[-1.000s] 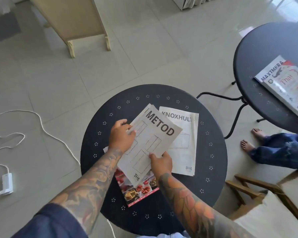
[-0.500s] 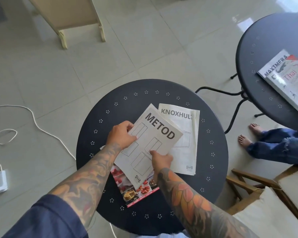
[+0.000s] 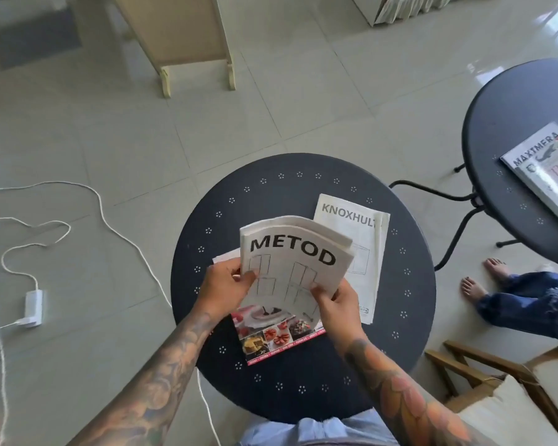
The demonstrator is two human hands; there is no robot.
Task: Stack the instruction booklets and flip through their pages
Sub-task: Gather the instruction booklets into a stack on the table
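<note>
Head view, left hand [image 3: 226, 286] and right hand [image 3: 335, 300] gripping bowed METOD booklet [image 3: 293, 268] at frame centre, KNOXHULT booklet [image 3: 364, 249] flat on round table [image 3: 271, 194]

Both forearms, tattooed from wrist to elbow, reach forward and converge. The left hand [image 3: 227, 289] curls with fingers bent inward and thumb toward the right hand [image 3: 337, 304], which sits slightly nearer the body (knuckles up, fingers folded in a pinch). The two hands are close together, not touching.
</note>
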